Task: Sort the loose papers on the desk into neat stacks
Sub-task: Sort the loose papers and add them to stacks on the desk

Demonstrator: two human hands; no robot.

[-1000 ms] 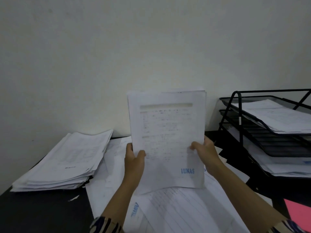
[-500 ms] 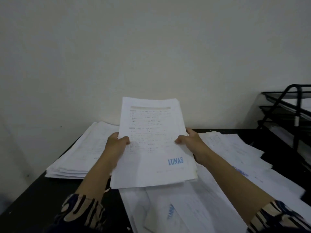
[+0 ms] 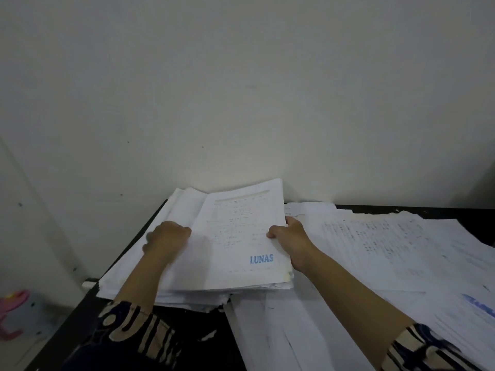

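Loose white sheets (image 3: 388, 236) sprawl across the black desk (image 3: 187, 325) to my right, overlapping at odd angles, some printed with fine dark rows and one showing a blurred blue mark near the right edge. Nothing stands between my hands and the tall stack (image 3: 134, 279) at the desk's left end against the pale wall (image 3: 241, 89); its edges are ragged and fanned. On it lies the sheaf (image 3: 235, 245) I hold, thin matte paper stamped LUNAS in blue at its lower corner. My left hand (image 3: 167, 238) is curled over the sheaf's left edge, knuckles up, gripping it. My right hand (image 3: 290, 241) pinches the right edge, thumb on top. A pink and grey object (image 3: 16, 314) sits on the floor, blurred.
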